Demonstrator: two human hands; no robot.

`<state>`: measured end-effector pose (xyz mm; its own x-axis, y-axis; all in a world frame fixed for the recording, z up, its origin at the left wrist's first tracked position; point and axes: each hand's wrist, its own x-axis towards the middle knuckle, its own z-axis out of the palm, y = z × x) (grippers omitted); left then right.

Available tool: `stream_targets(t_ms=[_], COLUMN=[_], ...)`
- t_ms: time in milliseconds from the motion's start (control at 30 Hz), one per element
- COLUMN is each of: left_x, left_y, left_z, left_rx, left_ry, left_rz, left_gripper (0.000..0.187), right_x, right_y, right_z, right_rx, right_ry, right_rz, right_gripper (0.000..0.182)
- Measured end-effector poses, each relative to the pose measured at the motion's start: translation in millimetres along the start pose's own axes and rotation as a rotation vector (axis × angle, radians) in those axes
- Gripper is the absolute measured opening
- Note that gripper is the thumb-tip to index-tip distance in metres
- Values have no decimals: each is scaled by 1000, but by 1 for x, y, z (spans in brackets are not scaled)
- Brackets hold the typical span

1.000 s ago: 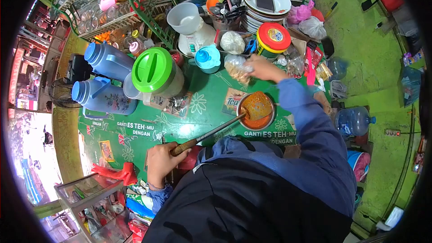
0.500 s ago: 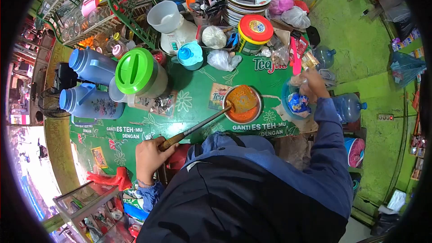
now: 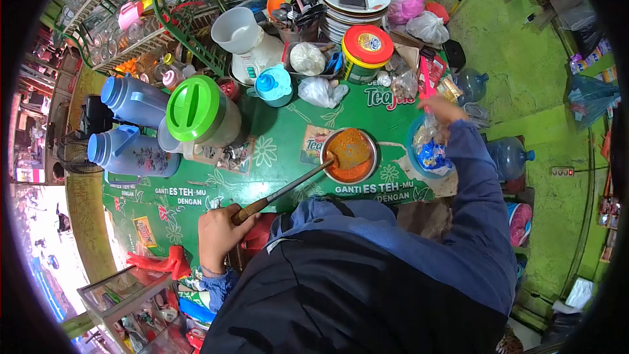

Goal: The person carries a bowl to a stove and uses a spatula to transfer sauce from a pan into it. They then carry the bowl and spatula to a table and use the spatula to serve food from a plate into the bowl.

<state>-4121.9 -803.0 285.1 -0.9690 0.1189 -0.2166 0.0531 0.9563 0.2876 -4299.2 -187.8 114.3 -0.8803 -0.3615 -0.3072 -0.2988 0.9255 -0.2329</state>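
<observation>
My left hand [image 3: 221,233] is closed round the wooden handle of a long metal spatula [image 3: 282,190]. Its broad blade [image 3: 350,151] rests in the orange-red sauce inside a metal bowl [image 3: 376,164]. Over at the right, my right hand [image 3: 445,110] is above a blue plastic basin [image 3: 413,156], fingers bent together at the top of a clear plastic bag [image 3: 427,130]. A blue printed packet [image 3: 432,156] lies below in the basin. The fingertips are partly blurred, close to the lower end of a pink-red strip [image 3: 426,75].
Behind the bowl stand a yellow-green tub with red lid [image 3: 367,52], a stack of plates [image 3: 334,19] and a blender [image 3: 252,52]. A green-lidded jar [image 3: 203,110] and blue flasks [image 3: 131,151] stand at left. A water bottle [image 3: 511,157] is at right.
My right hand has risen from inside the basin toward the back, and the clear plastic bag now stretches up below it. My left hand and the spatula have stayed in place.
</observation>
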Motion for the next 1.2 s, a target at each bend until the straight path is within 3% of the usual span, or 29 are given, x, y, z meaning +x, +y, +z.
stream_targets(t_ms=[33, 100, 200, 233, 300, 433, 500, 567, 667, 733, 767, 833, 900, 967, 1000, 1033, 1100, 1167, 1200], left_x=[1, 1, -1, -2, -4, -5, -2, 0, 2, 4, 5, 8, 6, 4, 4, 3, 4, 2, 2], left_y=[1, 2, 4, 4, 7, 12, 11, 10, 8, 8, 8, 9, 8, 7, 7, 7, 5, 5, 6], left_z=[-1, -1, -3, -4, -4, -3, -3, -1, 2, 3, 3, 2, 2, -1, -4, -6, -6, -5, -4], left_rx=[7, 7, 11, 14, 3, 3, 6, 9, -17, -23, -22, -16, 2, 19, 41, 62, 62, 57, 53], left_ry=[-7, -1, 3, 2, 4, -1, -13, -25, 8, 16, 14, 2, 9, 16, -2, -19, 0, 15, 13], left_rz=[8, 6, 4, 4, -4, -29, -7, 15, 2, 14, 18, 28, 36, 43, 44, 44, 56, 57, 65], left_gripper=[40, 40, 39, 39, 39, 39, 39, 39, 41, 39, 39, 38, 38, 38, 38, 38, 38, 38, 38], right_x=[19, 51, 82, 87, 85, 92, 52, -3, -72, -108, -117, -129, -110, -98, -100, -101, -105, -101, -94], right_y=[3, -24, -47, -57, -81, -25, -18, -23, -48, -32, -33, -33, -36, -41, -42, -41, -56, -80, -84], right_z=[-9, -22, 2, 8, 18, 51, 27, -25, -73, -74, -64, -27, 14, 37, 37, 34, -1, -21, -27], right_rx=[62, 78, -47, -46, -333, -224, -12, -10, -265, -63, -61, 0, -13, 208, 169, 170, 116, 26, 44], right_ry=[7, 419, 581, 582, 223, 401, 557, 480, 495, 231, 231, 467, 486, 290, 280, 284, -51, -1, 140], right_rz=[20, 76, 2, 0, 280, 202, 319, 414, 556, 694, 699, 495, 520, 422, 405, 401, 571, 608, 561], right_gripper=[42, 44, 39, 39, 42, 24, 23, 24, 26, 29, 29, 20, 22, 35, 50, 50, 45, 51, 48])
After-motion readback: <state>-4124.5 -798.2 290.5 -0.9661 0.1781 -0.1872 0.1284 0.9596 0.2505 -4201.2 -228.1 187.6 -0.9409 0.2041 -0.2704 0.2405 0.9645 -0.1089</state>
